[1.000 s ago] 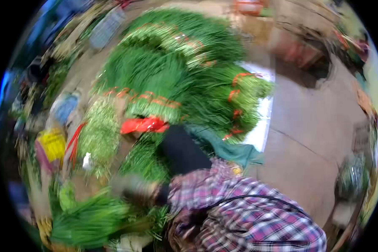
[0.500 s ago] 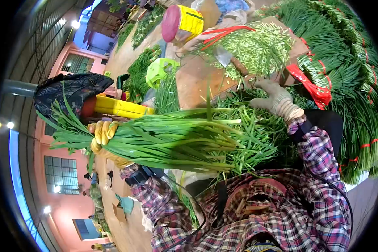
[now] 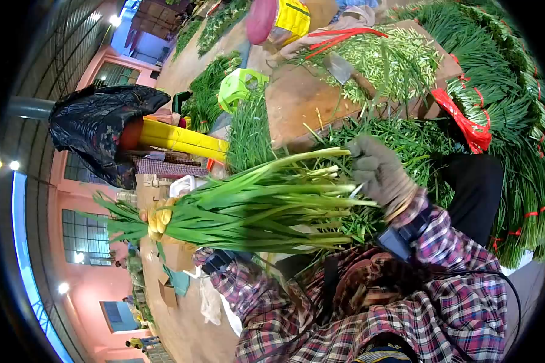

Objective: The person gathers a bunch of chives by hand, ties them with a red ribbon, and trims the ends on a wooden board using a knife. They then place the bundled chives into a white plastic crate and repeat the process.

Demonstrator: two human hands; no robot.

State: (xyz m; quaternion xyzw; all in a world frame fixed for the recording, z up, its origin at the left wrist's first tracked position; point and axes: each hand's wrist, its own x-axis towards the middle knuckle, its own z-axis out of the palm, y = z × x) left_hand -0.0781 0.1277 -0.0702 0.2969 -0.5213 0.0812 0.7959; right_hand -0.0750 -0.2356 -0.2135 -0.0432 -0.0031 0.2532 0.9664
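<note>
My left hand (image 3: 158, 220), in a yellow glove, is wrapped round a bunch of garlic chives (image 3: 254, 202). The long flat leaves stick out on both sides of the fist, and the pale stem ends point right. At those stem ends is my right hand (image 3: 381, 175), in a grey-brown glove with its fingers curled. A pale stem tip shows beside its thumb; what lies inside the fingers is hidden. Beneath and beyond the hands lies a heap of loose green leaves (image 3: 406, 142).
A wooden board (image 3: 309, 100) carries a trowel-like blade (image 3: 338, 68), cut pale stems (image 3: 399, 60) and red ties (image 3: 351, 37). More red ties (image 3: 466, 124) hang at its right. Tied bundles of chives (image 3: 496, 91) fill the right side. A green plastic stool (image 3: 239, 88) stands beyond the board.
My right hand has come down and left to the stem ends, its spread fingers now curled. My left hand has moved slightly right and down with the bunch. The whole view has shifted a little.
</note>
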